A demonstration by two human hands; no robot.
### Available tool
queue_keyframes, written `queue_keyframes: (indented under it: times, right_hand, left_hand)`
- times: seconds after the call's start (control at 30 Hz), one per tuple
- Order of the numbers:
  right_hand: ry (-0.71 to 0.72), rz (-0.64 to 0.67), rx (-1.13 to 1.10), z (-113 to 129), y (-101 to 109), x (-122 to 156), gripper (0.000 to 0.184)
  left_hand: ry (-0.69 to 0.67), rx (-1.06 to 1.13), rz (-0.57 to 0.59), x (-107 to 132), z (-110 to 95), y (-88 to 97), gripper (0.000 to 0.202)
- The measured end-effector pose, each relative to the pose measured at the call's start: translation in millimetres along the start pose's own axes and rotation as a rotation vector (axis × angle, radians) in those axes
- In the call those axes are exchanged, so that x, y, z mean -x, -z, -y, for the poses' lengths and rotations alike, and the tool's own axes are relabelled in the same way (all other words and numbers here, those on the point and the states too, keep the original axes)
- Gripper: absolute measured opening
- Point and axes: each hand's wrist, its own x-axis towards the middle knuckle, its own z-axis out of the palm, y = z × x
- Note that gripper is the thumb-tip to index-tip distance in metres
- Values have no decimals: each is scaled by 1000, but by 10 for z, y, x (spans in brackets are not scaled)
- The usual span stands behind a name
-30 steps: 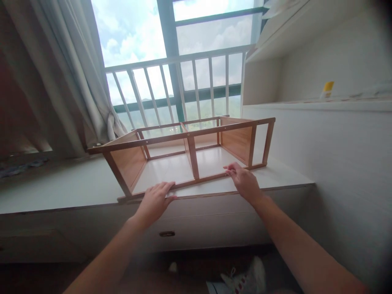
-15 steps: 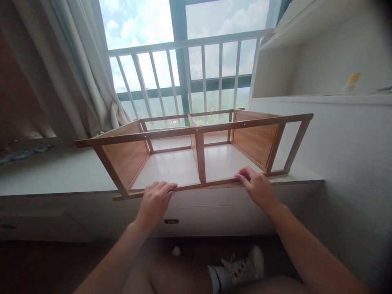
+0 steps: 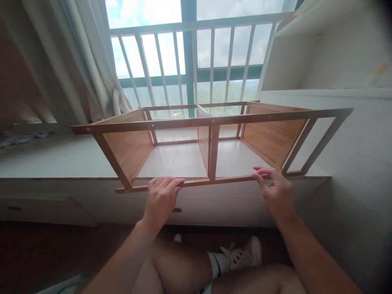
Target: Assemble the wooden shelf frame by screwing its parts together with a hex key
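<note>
A brown wooden shelf frame [image 3: 232,119] lies on its side on the white window ledge [image 3: 61,159], with wood panels across its inside. My left hand [image 3: 163,198] is closed over the near lower rail, left of the middle post, its fingertips partly hidden behind the rail. Farther right on that same rail is my right hand [image 3: 275,190], thumb and fingertips around the wood in a loose grip. The frame's near edge sits at the front edge of the ledge.
White drawer fronts [image 3: 211,210] are below the ledge. A grey curtain [image 3: 92,69] hangs at left, a white railing [image 3: 202,26] stands before the window, and a white shelf unit [image 3: 306,96] rises at right. My crossed legs and a shoe [image 3: 245,253] are below.
The shelf frame looks larger and nearer, its right end reaching farther right. My right hand has shifted right and its grip looks looser. The view has tilted down.
</note>
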Motion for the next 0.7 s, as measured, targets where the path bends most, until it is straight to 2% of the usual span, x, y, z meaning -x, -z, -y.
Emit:
queue_keyframes:
  times: [0.07,0.13,0.17,0.2,0.27,0.3,0.37,0.43,0.57,0.63,0.7]
  right_hand:
    - [60,-86,-14,102,-27,117,19]
    - [108,-78,-69,247,-101,272,13]
    - [132,-47,-119,330,-158,349,10]
    - [155,-1,-176,415,-225,418,8]
    - [190,101,-281,574,-379,513,8]
    - [197,140,-312,641,-456,535,8]
    - [187,172,-326,737,-588,535,8]
    - [159,179,-293,784,-680,503,8]
    - [106,207,-190,786,-766,454,12]
    - [101,202,-159,773,-790,451,13]
    - [101,189,-142,769,-812,450,13]
  left_hand:
    - [10,80,-161,125,-90,-48,15]
    - [75,261,-298,298,-213,-148,9]
    - [169,408,-309,382,-280,-220,7]
    - [321,577,-257,449,-346,-303,3]
    - [673,946,-80,503,-456,-479,16]
    - [777,1138,-14,484,-496,-559,26]
    - [886,1465,38,366,-546,-683,42]
    - [917,1673,51,192,-572,-750,53]
    - [938,1767,84,-72,-620,-814,57]
    - [934,1722,103,-104,-647,-840,60]
    - [906,1594,179,-85,-660,-824,63]
